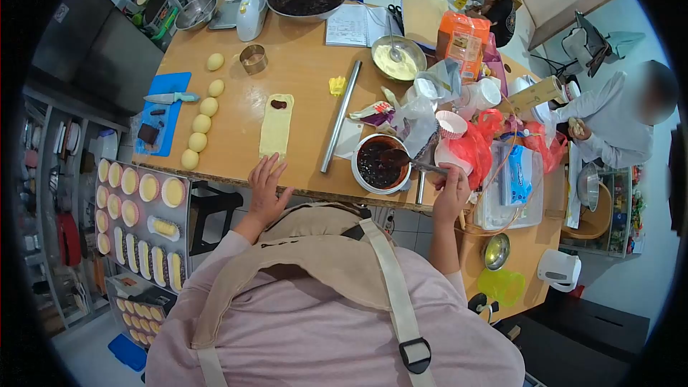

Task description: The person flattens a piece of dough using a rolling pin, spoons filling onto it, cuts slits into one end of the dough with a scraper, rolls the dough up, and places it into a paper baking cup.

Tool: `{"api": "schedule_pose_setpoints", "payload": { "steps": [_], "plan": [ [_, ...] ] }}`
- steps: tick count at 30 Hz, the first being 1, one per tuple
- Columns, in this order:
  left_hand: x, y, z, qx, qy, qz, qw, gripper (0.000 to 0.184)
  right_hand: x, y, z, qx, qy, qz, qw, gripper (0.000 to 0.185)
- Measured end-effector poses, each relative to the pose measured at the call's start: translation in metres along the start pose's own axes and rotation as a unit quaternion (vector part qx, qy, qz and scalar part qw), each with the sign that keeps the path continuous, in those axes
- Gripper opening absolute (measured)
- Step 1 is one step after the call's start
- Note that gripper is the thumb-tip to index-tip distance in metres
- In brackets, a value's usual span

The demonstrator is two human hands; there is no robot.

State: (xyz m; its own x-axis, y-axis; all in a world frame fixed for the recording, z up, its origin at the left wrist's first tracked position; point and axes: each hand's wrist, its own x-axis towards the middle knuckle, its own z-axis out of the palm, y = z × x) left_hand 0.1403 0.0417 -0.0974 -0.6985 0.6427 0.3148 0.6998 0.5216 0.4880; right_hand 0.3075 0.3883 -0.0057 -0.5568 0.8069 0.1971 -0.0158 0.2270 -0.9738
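My right hand (453, 190) grips the handle of a brown spatula (395, 158), whose head rests in a white tub (379, 190) of dark, glossy filling. My left hand (266, 190) has its fingers spread at the near end of a flat strip of pale dough (275, 132), by the table's front edge. On the strip's far end sits a small dab of dark filling (279, 104). Between strip and tub lies a long metal rolling pin (341, 116). Several dough balls (201, 124) form a row left of the strip.
A knife (172, 98) lies across a blue cutting board (165, 140). Behind stand a ring cutter (253, 61) and a large bowl (306, 14) of dark mix, with a person's hands above it. Red plastic bags (476, 145) crowd the right. Filled trays (177, 193) stand lower left.
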Motion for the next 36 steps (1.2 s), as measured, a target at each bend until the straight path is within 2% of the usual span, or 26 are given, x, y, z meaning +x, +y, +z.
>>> {"api": "schedule_pose_setpoints", "payload": {
  "steps": [2,5,9,17,18,21,23,24,27,36],
  "plan": [
    [-0.001,-0.002,0.001,-0.002,0.002,0.003,1.0,0.06,0.002,0.026,-0.006,0.14,0.066,0.13,0.979,0.034],
    [-0.003,-0.006,0.001,-0.006,-0.001,0.005,1.0,0.059,0.0,0.033,-0.009,0.293,0.105,0.23,0.922,0.034],
    [-0.003,-0.015,-0.004,-0.003,-0.007,0.002,1.0,0.06,0.007,0.011,0.017,0.329,0.083,0.246,0.908,0.035],
    [-0.003,-0.057,-0.033,0.005,0.01,-0.014,1.0,0.06,0.027,-0.019,0.135,0.339,-0.026,0.167,0.926,0.032],
    [-0.005,-0.065,-0.038,0.008,0.013,-0.018,1.0,0.06,0.025,-0.02,0.157,0.303,-0.038,0.145,0.941,0.031],
    [-0.01,-0.091,-0.057,0.013,0.022,-0.026,0.999,0.06,0.015,-0.009,0.219,0.114,-0.155,-0.003,0.981,0.03],
    [-0.014,-0.108,-0.069,0.015,0.028,-0.036,0.999,0.06,0.003,-0.005,0.251,-0.045,-0.218,-0.119,0.968,0.025],
    [-0.017,-0.117,-0.075,0.015,0.03,-0.043,0.998,0.06,0.001,0.001,0.263,-0.092,-0.249,-0.136,0.955,0.018],
    [-0.026,-0.142,-0.092,0.023,0.042,-0.062,0.997,0.061,-0.005,0.014,0.288,-0.195,-0.289,-0.22,0.911,0.015],
    [-0.04,-0.196,-0.12,0.026,0.07,-0.071,0.995,0.061,-0.019,0.041,0.309,-0.232,-0.259,-0.263,0.9,0.015]
  ]
}}
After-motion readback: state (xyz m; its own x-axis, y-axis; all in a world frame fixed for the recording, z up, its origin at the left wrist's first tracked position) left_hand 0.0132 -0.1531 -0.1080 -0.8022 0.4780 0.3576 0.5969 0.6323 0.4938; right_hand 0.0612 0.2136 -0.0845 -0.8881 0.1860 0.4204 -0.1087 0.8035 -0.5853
